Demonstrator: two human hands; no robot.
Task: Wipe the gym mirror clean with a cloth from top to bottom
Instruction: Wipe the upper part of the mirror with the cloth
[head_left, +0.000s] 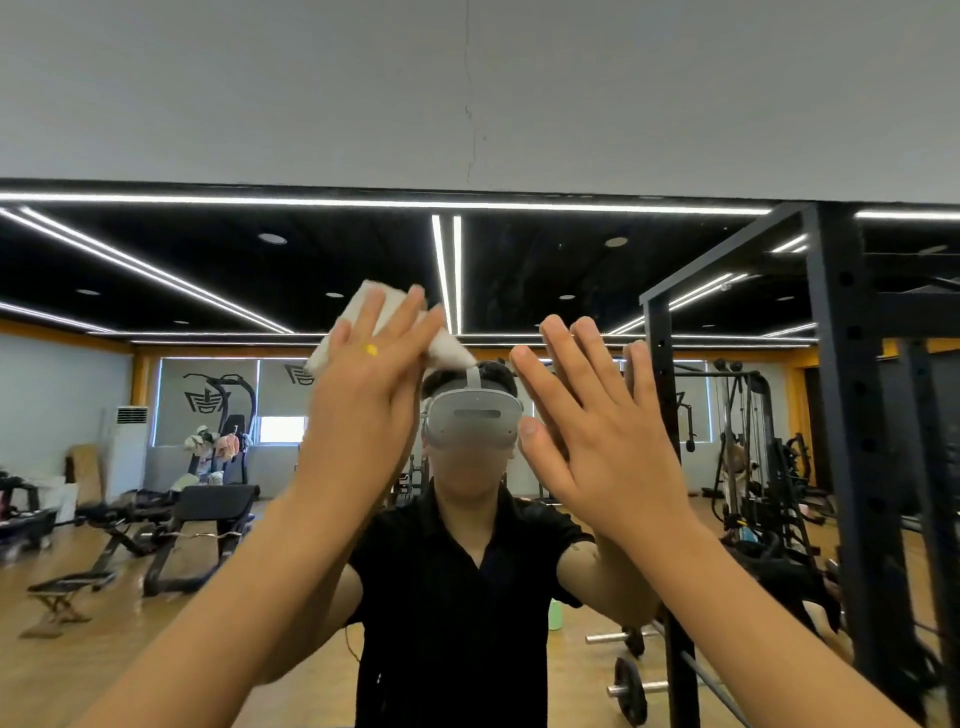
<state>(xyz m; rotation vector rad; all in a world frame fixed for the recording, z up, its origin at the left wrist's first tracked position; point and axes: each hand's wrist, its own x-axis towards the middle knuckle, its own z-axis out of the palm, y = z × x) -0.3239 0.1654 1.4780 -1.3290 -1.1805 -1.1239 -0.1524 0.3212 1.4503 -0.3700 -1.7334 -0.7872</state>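
White cloth (363, 312) crumpled; mirror (156, 415) reflective

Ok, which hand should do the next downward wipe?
Left. The left hand presses the white cloth flat on the mirror, with glass below it to wipe; the right hand lies flat on the glass with no cloth.

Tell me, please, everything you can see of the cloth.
The cloth is white, soft-looking fabric, bunched into a rough pad. The left hand presses it against the mirror with straight, spread fingers, covering its middle; corners stick out above them, lower left and right. It sits in the mirror's upper part, below the top edge. The right hand is beside it, not touching.
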